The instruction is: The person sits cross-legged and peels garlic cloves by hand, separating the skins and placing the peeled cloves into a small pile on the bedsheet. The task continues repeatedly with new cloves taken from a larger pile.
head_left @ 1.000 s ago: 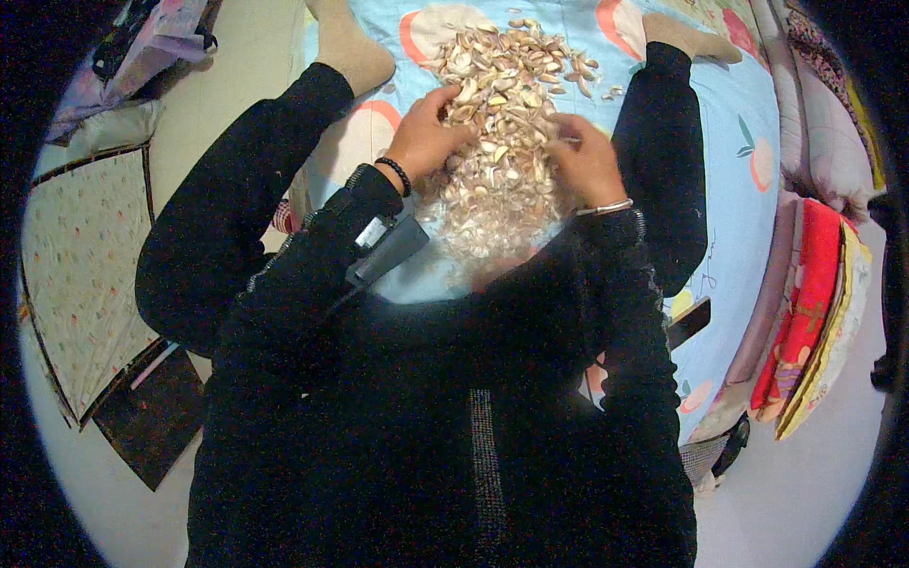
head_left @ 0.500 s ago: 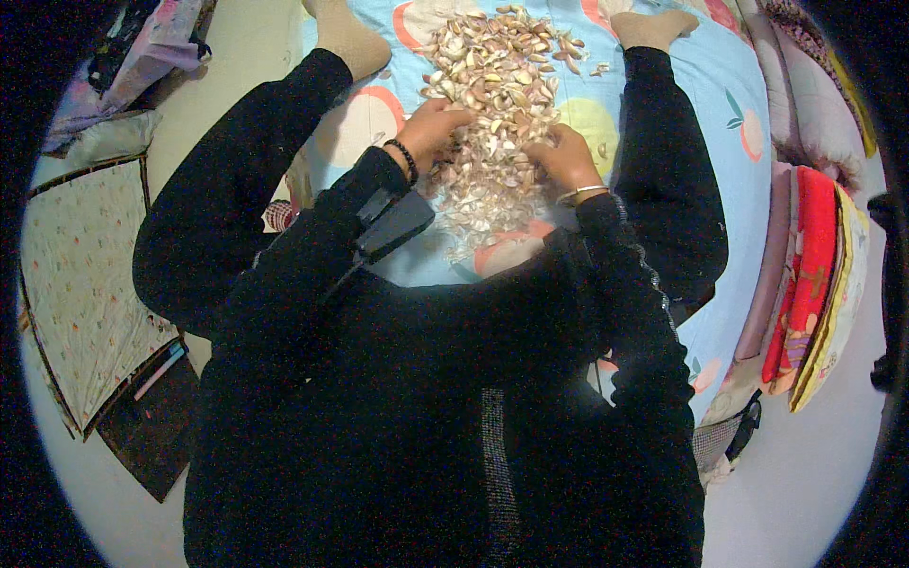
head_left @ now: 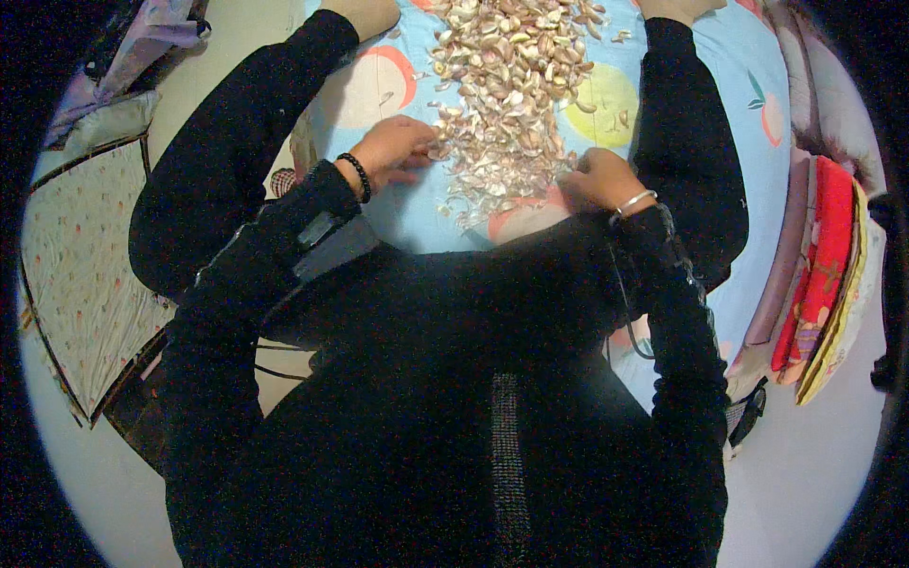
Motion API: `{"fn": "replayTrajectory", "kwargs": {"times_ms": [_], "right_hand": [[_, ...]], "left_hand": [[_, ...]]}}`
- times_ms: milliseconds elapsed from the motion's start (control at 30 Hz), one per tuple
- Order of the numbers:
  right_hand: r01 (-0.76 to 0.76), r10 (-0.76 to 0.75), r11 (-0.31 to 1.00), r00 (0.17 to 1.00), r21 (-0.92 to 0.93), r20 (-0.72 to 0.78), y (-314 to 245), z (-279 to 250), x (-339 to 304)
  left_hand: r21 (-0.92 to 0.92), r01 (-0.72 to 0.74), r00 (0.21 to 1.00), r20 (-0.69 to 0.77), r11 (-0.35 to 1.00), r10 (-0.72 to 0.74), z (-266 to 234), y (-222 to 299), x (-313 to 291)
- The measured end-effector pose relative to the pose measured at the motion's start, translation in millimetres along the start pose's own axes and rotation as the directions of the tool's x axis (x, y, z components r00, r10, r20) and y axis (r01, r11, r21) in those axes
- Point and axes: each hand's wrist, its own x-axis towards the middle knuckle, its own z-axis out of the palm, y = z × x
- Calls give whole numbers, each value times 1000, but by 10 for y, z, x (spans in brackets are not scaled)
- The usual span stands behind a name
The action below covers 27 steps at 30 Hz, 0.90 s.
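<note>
Flaky, papery garlic skins (head_left: 499, 163) lie beside the right hand (head_left: 606, 180).

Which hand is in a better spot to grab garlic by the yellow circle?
Probably the right hand: it's just below the yellow circle in the picture, on the same side of the garlic pile. The left hand is across the pile.

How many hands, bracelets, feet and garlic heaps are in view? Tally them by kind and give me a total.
Hands: 2, the left hand and right hand
Bracelets: 2, one black beaded bracelet and one silver bangle
Feet: 2, left foot and right foot, both cut off by the frame
Heaps: 1 garlic heap
Total: 7
</note>
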Motion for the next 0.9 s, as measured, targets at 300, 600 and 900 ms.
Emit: {"fn": "replayTrajectory", "kwargs": {"times_ms": [300, 600, 900], "right_hand": [[0, 24, 496, 1000, 868, -14, -650, 628, 313], [256, -96, 901, 906, 351, -413, -739, 56, 65], [240, -206, 939, 966, 247, -155, -564, -172, -180]], "left_hand": [[-354, 34, 929, 357, 934, 101, 484, 87, 391], [302, -539, 813, -59, 786, 580, 478, 338, 309], [568, -548, 811, 181, 614, 556, 422, 39, -172]]}}
